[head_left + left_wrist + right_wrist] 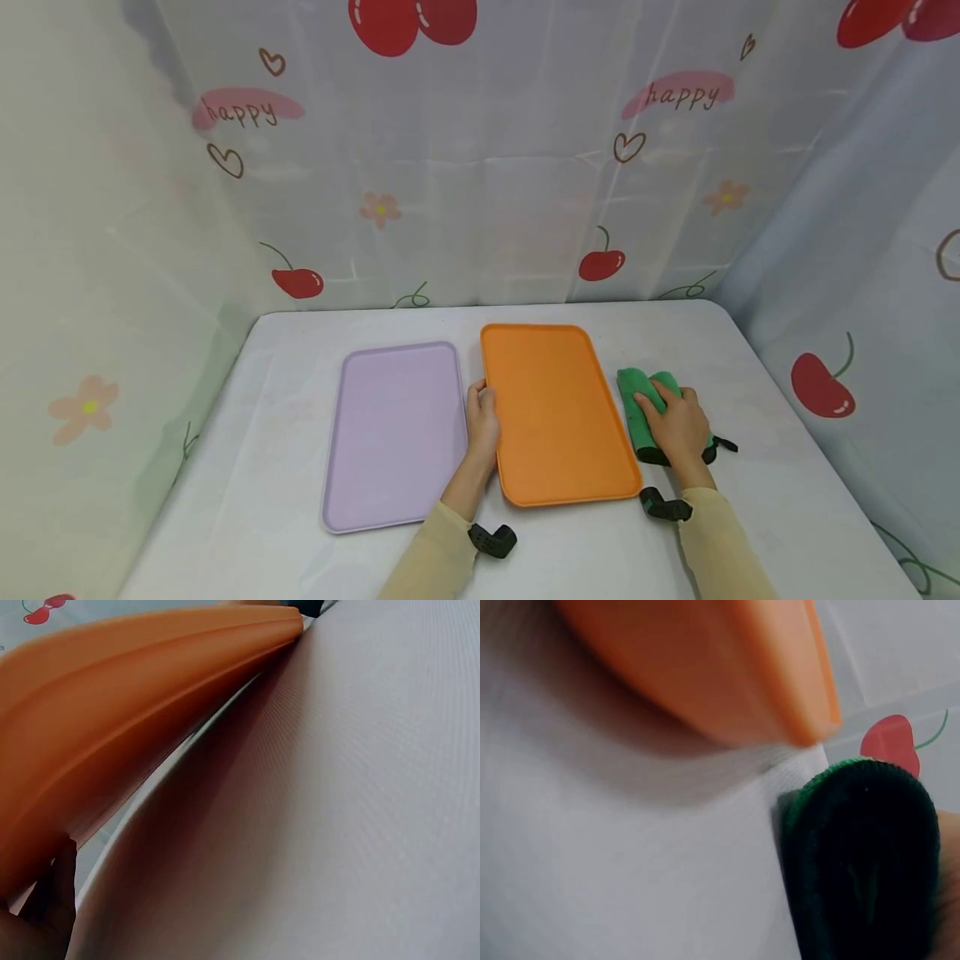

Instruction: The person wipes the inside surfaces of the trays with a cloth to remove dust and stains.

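Note:
My left hand (483, 425) grips the left long edge of an orange tray (558, 417). In the left wrist view a gap shows between the tray's underside (112, 727) and the white table, and fingers (64, 889) touch it from below. My right hand (681, 423) holds a green folded fabric bundle (634, 408) on the table, right of the orange tray. The bundle has a black end and a black strap (725, 444); its exact kind cannot be told. From the right wrist, its dark folded end (862, 862) shows close up beside the tray's corner.
A lilac tray (397, 433) lies flat left of the orange one. Both stand on a white-covered table (277, 467). A white curtain with cherries (480, 208) hangs behind the table and along both sides. Black wrist devices (492, 542) sit at both sleeves.

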A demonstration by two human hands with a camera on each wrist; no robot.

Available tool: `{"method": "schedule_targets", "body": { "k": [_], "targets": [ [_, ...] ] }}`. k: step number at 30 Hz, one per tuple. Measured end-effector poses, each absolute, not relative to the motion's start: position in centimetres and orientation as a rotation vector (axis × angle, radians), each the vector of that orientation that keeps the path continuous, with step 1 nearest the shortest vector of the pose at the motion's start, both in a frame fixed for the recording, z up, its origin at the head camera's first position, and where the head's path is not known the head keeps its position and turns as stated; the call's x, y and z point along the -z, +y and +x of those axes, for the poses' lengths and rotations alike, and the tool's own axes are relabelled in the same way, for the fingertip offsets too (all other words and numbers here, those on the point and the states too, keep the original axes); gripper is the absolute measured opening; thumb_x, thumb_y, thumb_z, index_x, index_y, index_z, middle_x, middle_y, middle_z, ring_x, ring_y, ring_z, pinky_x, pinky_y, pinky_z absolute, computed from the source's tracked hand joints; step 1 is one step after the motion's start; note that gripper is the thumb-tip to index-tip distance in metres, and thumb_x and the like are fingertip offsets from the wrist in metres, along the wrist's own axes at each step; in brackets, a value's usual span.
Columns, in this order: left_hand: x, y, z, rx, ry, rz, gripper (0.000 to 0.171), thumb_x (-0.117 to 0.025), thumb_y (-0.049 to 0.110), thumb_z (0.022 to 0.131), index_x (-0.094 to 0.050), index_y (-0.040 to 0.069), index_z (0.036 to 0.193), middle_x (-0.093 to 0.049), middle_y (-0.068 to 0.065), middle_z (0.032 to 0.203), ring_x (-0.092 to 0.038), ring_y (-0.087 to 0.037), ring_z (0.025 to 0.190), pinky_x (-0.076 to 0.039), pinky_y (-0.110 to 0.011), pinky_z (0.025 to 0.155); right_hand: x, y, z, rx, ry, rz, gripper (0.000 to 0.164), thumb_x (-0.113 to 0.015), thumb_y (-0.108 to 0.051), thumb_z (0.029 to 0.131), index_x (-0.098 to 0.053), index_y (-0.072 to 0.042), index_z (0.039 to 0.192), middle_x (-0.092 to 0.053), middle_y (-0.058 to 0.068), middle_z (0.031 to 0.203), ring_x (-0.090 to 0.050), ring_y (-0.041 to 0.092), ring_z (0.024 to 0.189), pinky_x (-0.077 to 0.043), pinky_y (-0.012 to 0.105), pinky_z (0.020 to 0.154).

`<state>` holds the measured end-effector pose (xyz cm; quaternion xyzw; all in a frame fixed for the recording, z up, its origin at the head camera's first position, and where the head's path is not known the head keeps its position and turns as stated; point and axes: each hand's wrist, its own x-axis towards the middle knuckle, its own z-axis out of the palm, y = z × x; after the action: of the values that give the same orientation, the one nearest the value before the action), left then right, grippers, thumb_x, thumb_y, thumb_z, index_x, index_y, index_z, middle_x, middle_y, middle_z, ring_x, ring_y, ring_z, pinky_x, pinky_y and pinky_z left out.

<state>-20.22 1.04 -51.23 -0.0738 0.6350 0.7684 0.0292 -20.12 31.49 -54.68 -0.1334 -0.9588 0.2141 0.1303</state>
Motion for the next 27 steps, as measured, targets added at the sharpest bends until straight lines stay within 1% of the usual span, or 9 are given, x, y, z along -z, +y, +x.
{"method": "schedule_targets", "body": {
  "k": [3,6,10,12,16,20,22,24,27],
  "targets": [
    [50.8,0.7,-20.0,-2.378,1.975,-0.225,0.037,-0.033,0.017,0.105,-0.038,0.0,0.139,-0.049,-0.017,0.128,-0.051,-0.022,0.107,-0.042,-0.032,0.091,54.7,31.3,-20.2,-0.625,-2.774,-0.374,0.055,-0.064,-0.038,0.094,-0.054,-0.006,0.138,-0.049,0.031,0.123,-0.057,0.047,0.095,-0.049,0.057,0.074],
    [50.7,0.2,-20.0,-2.395,1.953,-0.199,0.038,-0.032,0.018,0.106,-0.037,0.003,0.14,-0.052,-0.017,0.126,-0.053,-0.021,0.104,-0.044,-0.032,0.089,54.8,31.3,-20.3,-0.618,-2.764,-0.36,0.054,-0.064,-0.037,0.094,-0.055,-0.006,0.137,-0.05,0.031,0.121,-0.058,0.046,0.093,-0.049,0.056,0.073],
    [51.1,-0.5,-20.5,-2.444,1.905,-0.176,0.039,-0.031,0.022,0.107,-0.036,0.007,0.143,-0.056,-0.016,0.122,-0.056,-0.019,0.097,-0.047,-0.03,0.084,54.7,31.2,-20.3,-0.605,-2.756,-0.355,0.053,-0.064,-0.036,0.094,-0.056,-0.005,0.136,-0.051,0.031,0.12,-0.058,0.045,0.092,-0.049,0.055,0.071],
    [51.2,-0.9,-20.7,-2.452,1.92,-0.177,0.04,-0.032,0.025,0.107,-0.036,0.01,0.144,-0.056,-0.013,0.122,-0.055,-0.016,0.097,-0.046,-0.028,0.085,54.6,31.2,-20.4,-0.605,-2.752,-0.355,0.052,-0.064,-0.035,0.094,-0.056,-0.005,0.135,-0.051,0.031,0.12,-0.058,0.046,0.091,-0.049,0.056,0.071],
    [50.1,-1.7,-20.5,-2.46,1.979,-0.153,0.04,-0.033,0.033,0.106,-0.038,0.014,0.142,-0.055,-0.01,0.119,-0.056,-0.016,0.094,-0.047,-0.027,0.083,54.4,31.1,-20.4,-0.608,-2.758,-0.354,0.052,-0.064,-0.034,0.094,-0.056,-0.004,0.135,-0.051,0.032,0.12,-0.057,0.047,0.094,-0.048,0.057,0.073],
    [48.7,-2.8,-20.0,-2.499,1.962,-0.111,0.037,-0.034,0.033,0.106,-0.041,0.015,0.138,-0.058,-0.007,0.108,-0.059,-0.017,0.086,-0.051,-0.029,0.076,54.2,31.2,-20.2,-0.625,-2.761,-0.344,0.051,-0.064,-0.033,0.095,-0.056,-0.002,0.135,-0.052,0.032,0.118,-0.057,0.046,0.095,-0.048,0.057,0.073],
    [48.0,-3.2,-19.7,-2.517,1.96,-0.118,0.035,-0.035,0.03,0.105,-0.044,0.015,0.137,-0.06,-0.006,0.102,-0.06,-0.016,0.082,-0.051,-0.029,0.072,54.2,31.4,-20.1,-0.627,-2.762,-0.334,0.05,-0.063,-0.033,0.095,-0.057,-0.002,0.134,-0.052,0.032,0.117,-0.057,0.046,0.094,-0.048,0.056,0.072],
    [47.2,-3.7,-19.4,-2.534,1.961,-0.122,0.035,-0.037,0.029,0.105,-0.044,0.016,0.137,-0.061,-0.005,0.101,-0.06,-0.016,0.082,-0.051,-0.03,0.072,54.1,31.5,-20.1,-0.635,-2.755,-0.331,0.049,-0.063,-0.032,0.095,-0.057,-0.002,0.134,-0.053,0.032,0.115,-0.057,0.045,0.092,-0.047,0.055,0.071],
    [46.3,-4.5,-19.1,-2.535,1.975,-0.136,0.035,-0.038,0.03,0.104,-0.046,0.017,0.136,-0.059,-0.004,0.108,-0.059,-0.016,0.087,-0.051,-0.03,0.076,53.9,31.5,-20.0,-0.64,-2.749,-0.352,0.049,-0.063,-0.032,0.095,-0.058,-0.002,0.133,-0.053,0.031,0.113,-0.057,0.044,0.09,-0.047,0.055,0.07]
  ]
}}
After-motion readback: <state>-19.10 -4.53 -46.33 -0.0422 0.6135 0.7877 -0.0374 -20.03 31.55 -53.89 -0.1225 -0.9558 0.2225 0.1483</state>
